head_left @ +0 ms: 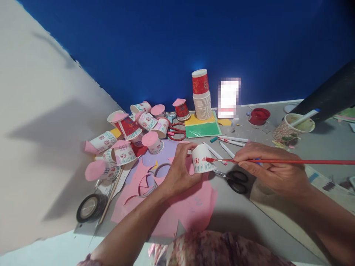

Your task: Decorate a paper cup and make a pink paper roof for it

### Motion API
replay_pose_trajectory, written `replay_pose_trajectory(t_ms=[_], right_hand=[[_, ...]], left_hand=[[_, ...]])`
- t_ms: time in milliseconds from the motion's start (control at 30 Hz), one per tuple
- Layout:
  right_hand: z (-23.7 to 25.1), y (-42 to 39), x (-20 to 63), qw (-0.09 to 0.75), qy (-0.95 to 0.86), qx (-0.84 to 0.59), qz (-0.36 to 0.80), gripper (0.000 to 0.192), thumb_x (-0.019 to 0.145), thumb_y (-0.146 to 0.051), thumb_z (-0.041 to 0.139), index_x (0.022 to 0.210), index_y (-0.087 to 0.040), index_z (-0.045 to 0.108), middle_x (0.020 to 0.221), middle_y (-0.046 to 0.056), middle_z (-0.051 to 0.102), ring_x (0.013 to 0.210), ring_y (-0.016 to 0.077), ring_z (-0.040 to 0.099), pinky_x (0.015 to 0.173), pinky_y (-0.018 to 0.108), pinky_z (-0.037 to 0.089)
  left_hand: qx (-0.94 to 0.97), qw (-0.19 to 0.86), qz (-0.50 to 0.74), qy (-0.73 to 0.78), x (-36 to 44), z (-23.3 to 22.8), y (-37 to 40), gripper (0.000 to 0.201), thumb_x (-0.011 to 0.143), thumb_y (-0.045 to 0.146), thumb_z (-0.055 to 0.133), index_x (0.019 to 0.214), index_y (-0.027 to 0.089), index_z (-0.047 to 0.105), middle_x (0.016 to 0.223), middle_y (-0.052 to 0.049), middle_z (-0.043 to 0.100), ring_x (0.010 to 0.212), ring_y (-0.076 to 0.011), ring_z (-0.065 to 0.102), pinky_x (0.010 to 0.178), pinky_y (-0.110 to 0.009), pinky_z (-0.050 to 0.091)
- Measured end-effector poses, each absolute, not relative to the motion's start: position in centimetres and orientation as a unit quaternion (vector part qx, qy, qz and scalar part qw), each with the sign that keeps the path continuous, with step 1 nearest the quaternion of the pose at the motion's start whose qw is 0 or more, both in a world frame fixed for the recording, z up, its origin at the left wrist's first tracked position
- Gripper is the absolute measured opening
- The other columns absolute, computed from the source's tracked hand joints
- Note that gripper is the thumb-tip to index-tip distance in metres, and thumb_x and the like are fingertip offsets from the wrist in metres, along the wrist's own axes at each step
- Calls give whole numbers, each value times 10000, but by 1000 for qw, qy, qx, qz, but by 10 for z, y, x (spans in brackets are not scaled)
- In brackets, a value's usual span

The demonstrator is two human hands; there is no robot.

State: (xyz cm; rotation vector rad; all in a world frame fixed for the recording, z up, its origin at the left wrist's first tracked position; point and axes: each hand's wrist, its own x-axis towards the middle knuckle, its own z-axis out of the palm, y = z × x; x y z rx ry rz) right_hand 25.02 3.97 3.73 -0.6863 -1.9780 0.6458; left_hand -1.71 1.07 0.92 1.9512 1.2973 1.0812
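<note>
My left hand [181, 168] grips a white paper cup [203, 167], turned upside down, by its side. Red flower marks and green grass strokes decorate the cup's wall. In my right hand [270, 166] is a long red paintbrush [299, 162], pinched near its front end. Its red-loaded bristles touch the cup's side, or lie right at it. Beneath my left hand are cut sheets of pink paper [194, 207]. Black-handled scissors [237, 181] lie between my two hands, with several markers [227, 150] just behind them.
Decorated cups with pink paper tops [124, 152] crowd the left side. A tall cup stack [202, 105] stands by the blue wall. At right are a red paint pot [259, 116] and a patterned cup [288, 129] holding a marker. Black tape [90, 207] lies front left.
</note>
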Motion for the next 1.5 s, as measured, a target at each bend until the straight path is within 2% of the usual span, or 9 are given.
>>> replay_pose_trajectory(t_ms=[400,533,700,867,1233,1367,1500], right_hand=[[36,38,246,474,-792,-262,281,182,932,-109,682,957,-270,763,836,8,768,758,192,720,714,358,578],[37,38,245,456,-805,-267,269,143,941,-150,683,945,-266,767,824,15,775,735,200,725,677,354,575],[39,38,249,468,-794,-288,259,164,930,-123,698,931,-274,763,828,11,776,765,210,736,710,358,574],[38,40,250,448,-806,-279,267,160,941,-131,676,934,-267,760,828,14,770,757,213,726,704,372,569],[36,41,251,449,-805,-279,267,145,937,-146,696,938,-273,767,833,6,773,763,203,720,718,357,562],[36,41,253,473,-788,-295,263,182,928,-125,711,957,-295,767,856,0,771,794,212,732,730,359,567],[36,40,253,457,-802,-279,265,171,943,-122,691,961,-279,756,855,11,768,786,208,723,733,361,562]], left_hand=[[726,275,406,482,-17,8,10,634,748,205,810,1297,269,500,1324,-89,560,1242,-278,560,1061,-482,512],[728,274,401,485,-16,9,10,637,747,217,814,1299,271,500,1326,-92,564,1247,-287,557,1062,-489,507],[728,272,401,485,-17,10,10,626,762,246,813,1300,274,495,1331,-96,559,1248,-291,556,1063,-496,500],[724,278,403,486,-18,9,11,628,755,230,807,1298,275,495,1318,-94,561,1239,-292,558,1054,-497,508],[719,288,405,486,-17,7,11,641,751,206,793,1315,272,495,1352,-98,548,1278,-287,548,1087,-505,500],[712,296,408,488,-18,6,11,672,732,186,793,1325,278,490,1368,-96,545,1288,-291,549,1101,-510,492],[715,292,411,484,-18,7,11,653,744,186,784,1320,277,491,1368,-99,545,1295,-295,546,1097,-507,497]])
